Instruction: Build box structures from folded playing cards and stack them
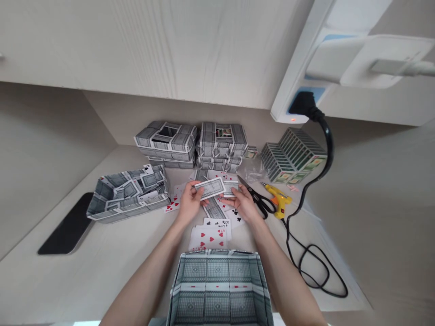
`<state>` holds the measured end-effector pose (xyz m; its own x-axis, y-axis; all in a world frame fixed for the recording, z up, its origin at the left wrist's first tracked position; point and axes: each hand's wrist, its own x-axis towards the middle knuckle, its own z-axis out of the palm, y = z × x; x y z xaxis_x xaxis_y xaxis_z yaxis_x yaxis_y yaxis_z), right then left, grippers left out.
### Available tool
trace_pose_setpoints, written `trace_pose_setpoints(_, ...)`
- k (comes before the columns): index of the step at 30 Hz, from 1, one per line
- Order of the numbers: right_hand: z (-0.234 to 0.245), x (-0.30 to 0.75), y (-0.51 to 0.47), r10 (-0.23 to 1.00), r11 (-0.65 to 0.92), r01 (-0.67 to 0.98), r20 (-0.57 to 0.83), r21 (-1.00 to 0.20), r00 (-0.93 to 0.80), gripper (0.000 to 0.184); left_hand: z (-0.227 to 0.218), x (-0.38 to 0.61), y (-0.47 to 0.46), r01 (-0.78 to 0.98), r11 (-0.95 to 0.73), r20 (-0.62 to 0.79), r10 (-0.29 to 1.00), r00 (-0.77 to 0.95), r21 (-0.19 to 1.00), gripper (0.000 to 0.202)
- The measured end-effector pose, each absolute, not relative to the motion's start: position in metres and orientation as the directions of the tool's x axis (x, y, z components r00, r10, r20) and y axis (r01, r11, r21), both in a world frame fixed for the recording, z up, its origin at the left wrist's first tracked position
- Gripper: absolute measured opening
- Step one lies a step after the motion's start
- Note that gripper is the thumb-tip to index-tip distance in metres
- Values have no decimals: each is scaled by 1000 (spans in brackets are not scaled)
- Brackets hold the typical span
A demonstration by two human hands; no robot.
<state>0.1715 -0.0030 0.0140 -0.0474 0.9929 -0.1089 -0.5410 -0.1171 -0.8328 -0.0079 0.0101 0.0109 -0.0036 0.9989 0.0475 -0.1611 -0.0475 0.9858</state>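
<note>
A playing card with its patterned grey back showing is pinched in my left hand. My right hand grips another playing card, also back up, close to the first one's right end. Both hands are above loose playing cards spread on the table, some face down, some face up. Nearer to me a five of hearts lies on other face-up cards. Between my forearms stands an open box made of playing cards, its inside facing me.
At the left stand a card-made tray holding folded cards and a black phone-like slab. Card boxes are stacked behind. Black scissors, a yellow glue gun, its cord and green-striped stacks are right. A power strip hangs above.
</note>
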Motion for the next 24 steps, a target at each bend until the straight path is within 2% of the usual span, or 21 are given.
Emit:
trace_pose_setpoints(9,12,175,-1,993,-103,-546,-114,-831,-14,35,12,-10,12,-141,-69,60,996,-62,988,28)
trace_pose_setpoints(16,10,172,0,992,-122,-497,-121,-859,-35,37,5,-4,7,-126,-96,104,993,58,987,28)
trace_pose_setpoints(24,11,174,0,994,-89,-500,-107,-861,7,35,8,-6,9,-147,-73,70,997,-21,987,30)
